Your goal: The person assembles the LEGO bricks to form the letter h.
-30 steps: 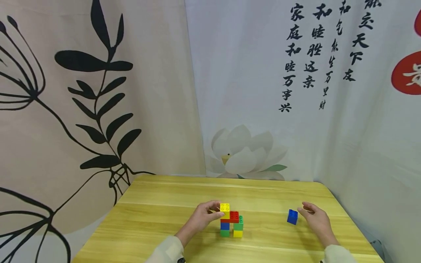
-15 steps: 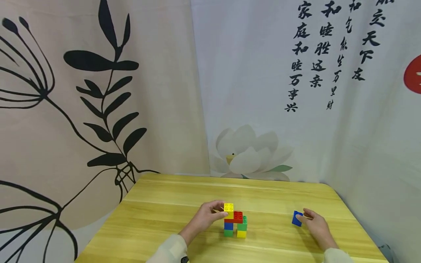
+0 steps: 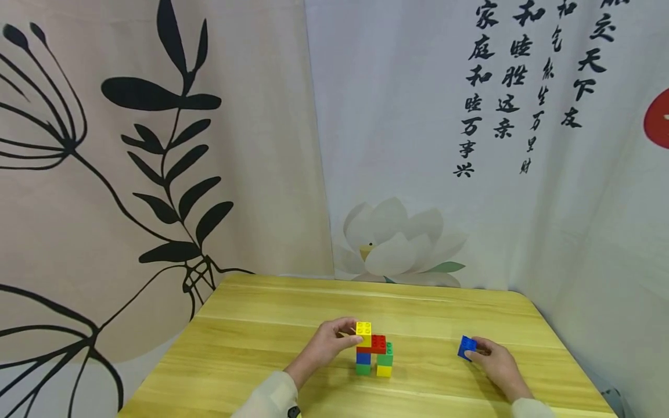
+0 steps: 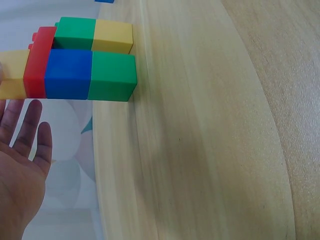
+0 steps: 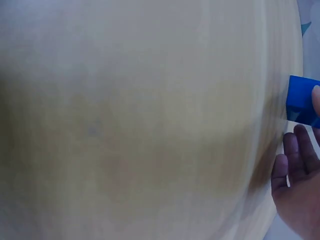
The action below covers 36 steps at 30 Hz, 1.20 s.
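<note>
Near the middle of the table, toy building bricks form an arch. Its left leg is a green brick [image 4: 113, 76] under a blue brick [image 4: 68, 74]; the right leg is a yellow brick [image 3: 384, 371] under a green brick [image 3: 385, 359]. A red brick [image 3: 378, 343] bridges both legs, topped at its left end by another yellow brick [image 3: 363, 329]. My left hand [image 3: 326, 343] pinches that top brick between thumb and fingers. Off to the right, my right hand [image 3: 493, 362] pinches a separate blue brick [image 5: 301, 99], held tilted; whether it touches the table I cannot tell.
The wooden table [image 3: 272, 307] has rounded far corners and reaches back to a printed curtain [image 3: 261, 145]. Bare tabletop lies between the arch and the right hand.
My right hand has closed its thumb and fingers on the separate blue brick, which has tilted and shifted slightly left. My left hand stays on the top yellow brick. The head view has turned slightly.
</note>
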Each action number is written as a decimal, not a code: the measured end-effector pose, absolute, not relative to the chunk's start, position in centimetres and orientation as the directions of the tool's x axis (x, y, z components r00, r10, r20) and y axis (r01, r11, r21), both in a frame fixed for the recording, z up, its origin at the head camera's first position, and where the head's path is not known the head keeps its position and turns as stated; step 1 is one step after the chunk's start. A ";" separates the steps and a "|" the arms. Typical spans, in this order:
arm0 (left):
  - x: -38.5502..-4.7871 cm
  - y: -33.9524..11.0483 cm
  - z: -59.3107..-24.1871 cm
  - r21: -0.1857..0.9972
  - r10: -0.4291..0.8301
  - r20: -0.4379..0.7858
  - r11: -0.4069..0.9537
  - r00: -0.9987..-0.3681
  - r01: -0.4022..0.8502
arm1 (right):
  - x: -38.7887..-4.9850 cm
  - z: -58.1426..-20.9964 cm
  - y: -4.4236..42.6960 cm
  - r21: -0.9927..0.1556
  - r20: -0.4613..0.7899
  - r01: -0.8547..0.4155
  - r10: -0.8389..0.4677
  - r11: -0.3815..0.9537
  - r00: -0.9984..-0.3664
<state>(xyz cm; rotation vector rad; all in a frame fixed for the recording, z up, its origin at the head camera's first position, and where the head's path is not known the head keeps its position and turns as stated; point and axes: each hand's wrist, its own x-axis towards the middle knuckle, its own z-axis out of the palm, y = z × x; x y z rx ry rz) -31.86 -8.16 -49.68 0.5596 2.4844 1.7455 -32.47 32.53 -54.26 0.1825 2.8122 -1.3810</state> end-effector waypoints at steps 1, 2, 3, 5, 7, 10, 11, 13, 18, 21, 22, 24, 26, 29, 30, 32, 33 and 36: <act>-31.9 -8.1 -49.7 0.917 0.323 0.163 0.298 -0.932 0.264 | -32.4 -54.3 32.4 -0.784 -0.042 0.095 0.100 0.614 -0.994; -31.9 -8.2 -49.7 0.919 0.324 0.163 0.294 -0.932 0.263 | -32.4 -54.3 32.3 -0.783 -0.035 0.090 0.101 0.616 -0.994; -31.9 -8.2 -49.7 0.919 0.326 0.165 0.291 -0.931 0.265 | -32.4 -54.4 32.2 -0.782 -0.027 0.086 0.104 0.617 -0.994; -31.9 -8.2 -49.6 0.918 0.332 0.174 0.286 -0.927 0.275 | -32.4 -54.5 31.9 -0.786 -0.013 0.076 0.107 0.613 -0.994; -31.8 -8.3 -49.6 0.919 0.337 0.180 0.277 -0.924 0.280 | -32.3 -54.5 31.5 -0.794 0.003 0.060 0.103 0.605 -0.995; -31.8 -8.3 -49.5 0.921 0.338 0.180 0.273 -0.924 0.279 | -32.2 -54.2 30.7 -0.806 0.015 0.045 0.096 0.590 -0.995; -31.8 -8.3 -49.5 0.921 0.339 0.181 0.271 -0.923 0.281 | -32.1 -54.1 30.4 -0.810 0.021 0.038 0.093 0.586 -0.995; -31.8 -8.3 -49.5 0.921 0.343 0.185 0.267 -0.921 0.284 | -32.1 -53.9 29.7 -0.816 0.031 0.027 0.089 0.578 -0.996; -31.8 -8.3 -49.5 0.922 0.345 0.189 0.260 -0.919 0.288 | -32.1 -52.8 27.9 -0.844 0.043 0.009 0.083 0.536 -0.996; -31.9 -8.3 -49.5 0.920 0.345 0.191 0.263 -0.919 0.290 | -32.0 -51.8 26.5 -0.869 0.047 -0.001 0.081 0.495 -0.996; -31.9 -8.3 -49.5 0.920 0.345 0.191 0.264 -0.919 0.290 | -32.0 -51.5 26.1 -0.873 0.052 -0.009 0.076 0.488 -0.996; -32.0 -8.3 -49.5 0.919 0.345 0.189 0.267 -0.919 0.289 | -32.0 -50.8 25.2 -0.882 0.063 -0.023 0.069 0.470 -0.996; -32.0 -8.3 -49.6 0.919 0.345 0.187 0.270 -0.920 0.288 | -31.9 -50.2 24.4 -0.887 0.073 -0.036 0.063 0.460 -0.995; -32.0 -8.3 -49.7 0.921 0.344 0.179 0.271 -0.921 0.281 | -31.8 -49.5 23.4 -0.894 0.086 -0.051 0.060 0.446 -0.994; -32.0 -8.3 -49.7 0.920 0.345 0.179 0.272 -0.922 0.280 | -31.7 -49.3 23.1 -0.895 0.094 -0.059 0.058 0.442 -0.994; -32.0 -8.2 -49.8 0.920 0.344 0.178 0.273 -0.922 0.280 | -31.7 -48.8 22.5 -0.900 0.101 -0.066 0.059 0.431 -0.993; -32.0 -8.2 -49.8 0.920 0.343 0.179 0.274 -0.922 0.281 | -31.6 -48.5 22.2 -0.903 0.104 -0.070 0.057 0.423 -0.993; -32.0 -8.2 -49.9 0.917 0.342 0.184 0.277 -0.922 0.286 | -31.4 -47.8 21.3 -0.911 0.107 -0.078 0.051 0.405 -0.993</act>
